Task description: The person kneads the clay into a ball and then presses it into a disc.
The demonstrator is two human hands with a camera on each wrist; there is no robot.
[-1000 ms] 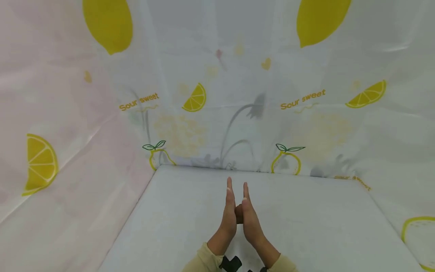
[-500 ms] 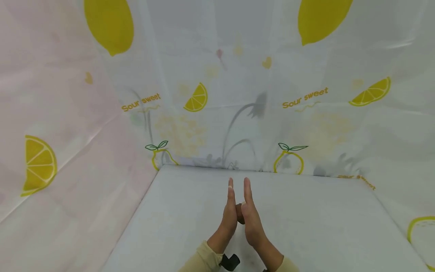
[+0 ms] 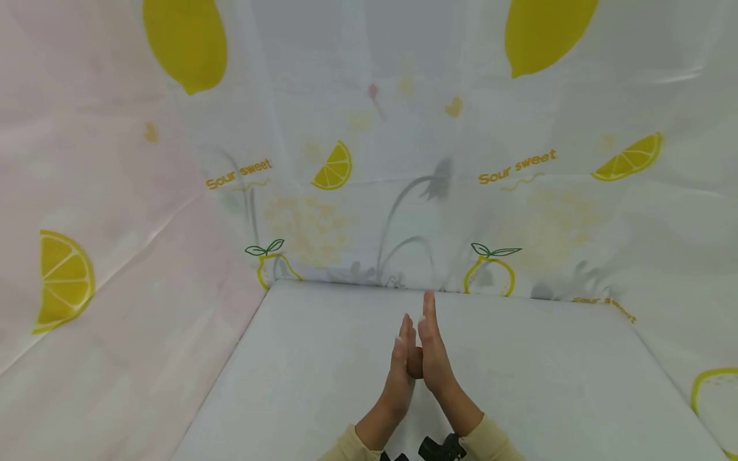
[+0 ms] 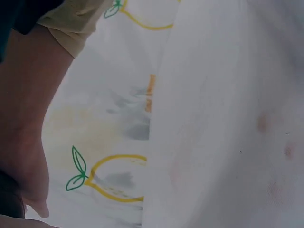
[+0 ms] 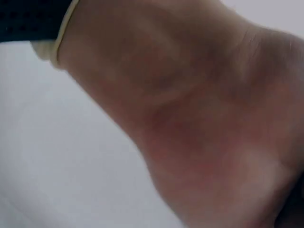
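Palm faces palm in the head view, with fingers stretched straight and pointing up and away. Between them sits a brown rounded lump point(image 3: 415, 363), clay-like in look, pressed by both palms and partly covered by them. My left hand point(image 3: 400, 378) is on its left side, and my right hand point(image 3: 436, 362) on its right, reaching higher with its fingertips. In the left wrist view the lump point(image 4: 9, 199) shows dark at the lower left corner, beside a bare hand and forearm. Bare skin of a hand and wrist fills most of the right wrist view.
Below the hands spreads a white tabletop point(image 3: 323, 346). Behind it rises a white sheet point(image 3: 398, 192) printed with lemons, and a pinkish one point(image 3: 132, 256) stands at the left. Dark devices point(image 3: 438, 448) sit at the wrists by the beige cuffs point(image 3: 487, 435).
Both hands have shifted a little right, the lump still between them. The right hand has slid forward against the left, so its fingertips now reach farther; before, they were nearly level.
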